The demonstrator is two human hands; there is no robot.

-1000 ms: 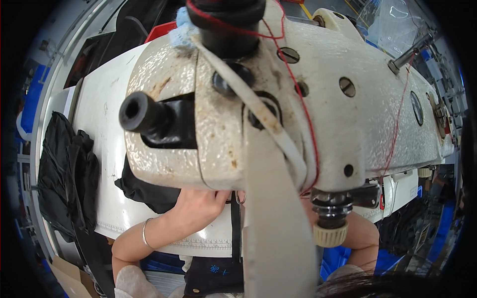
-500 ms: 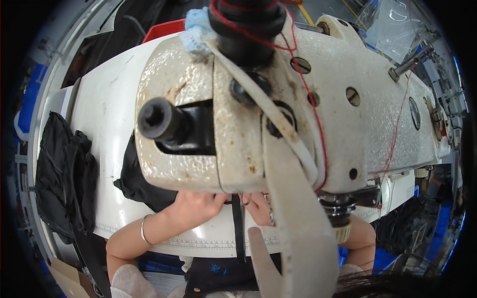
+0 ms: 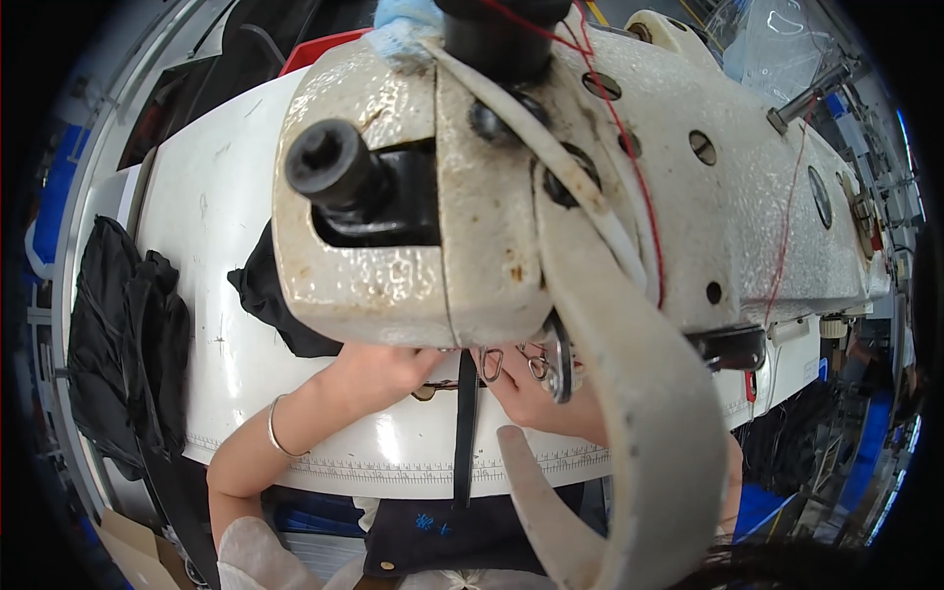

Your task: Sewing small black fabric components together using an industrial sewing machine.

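Note:
A sewing machine head [image 3: 379,280], off-white and worn, covers much of the work. Just beyond its lower edge my left hand [image 3: 385,376] rests with curled fingers, their tips hidden under the machine. My right hand [image 3: 551,398] lies on the other side of a narrow black strap [image 3: 465,433], its fingers reaching toward the strap behind metal thread guides [image 3: 492,364]. The strap runs from under the machine toward me, over the table's front edge. Black fabric [image 3: 280,305] spreads left of the machine, near my left hand. The needle area is hidden.
The white table [image 3: 221,364] has a ruler strip [image 3: 354,464] along its front edge. More black fabric [image 3: 128,344] hangs at the left edge. A curved pale lever [image 3: 669,442] stands in front of my right forearm. Red thread [image 3: 639,167] crosses the machine.
The view has shifted, so the machine and table edge sit higher in the picture. More of my right hand shows beside the strap. Both hands stay near the strap.

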